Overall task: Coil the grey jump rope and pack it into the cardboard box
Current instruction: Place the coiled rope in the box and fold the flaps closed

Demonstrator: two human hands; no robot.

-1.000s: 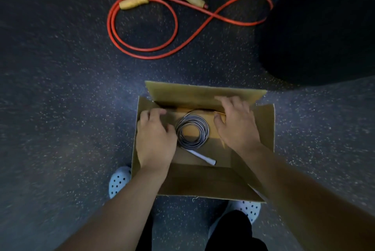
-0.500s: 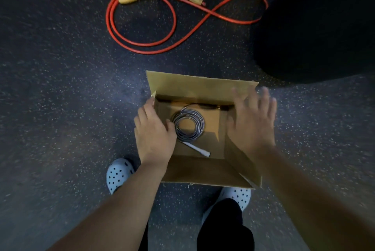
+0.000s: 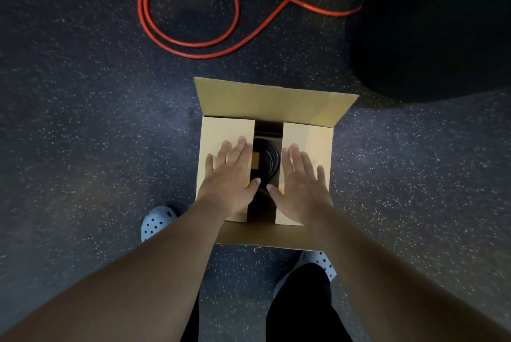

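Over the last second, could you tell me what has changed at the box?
Both side flaps have been folded down: the left hand and right hand now press flat on them. The grey jump rope stays coiled inside the cardboard box; the red rope lies as before.

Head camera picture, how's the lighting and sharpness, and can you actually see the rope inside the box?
Head view: dim overall, light falling on the box flaps and both flat hands, left hand and right hand; the gap between the flaps is in deep shadow, so the grey rope shows only faintly; wide-angle bending toward the edges; the floor speckles smear slightly; the red rope stays fairly sharp.
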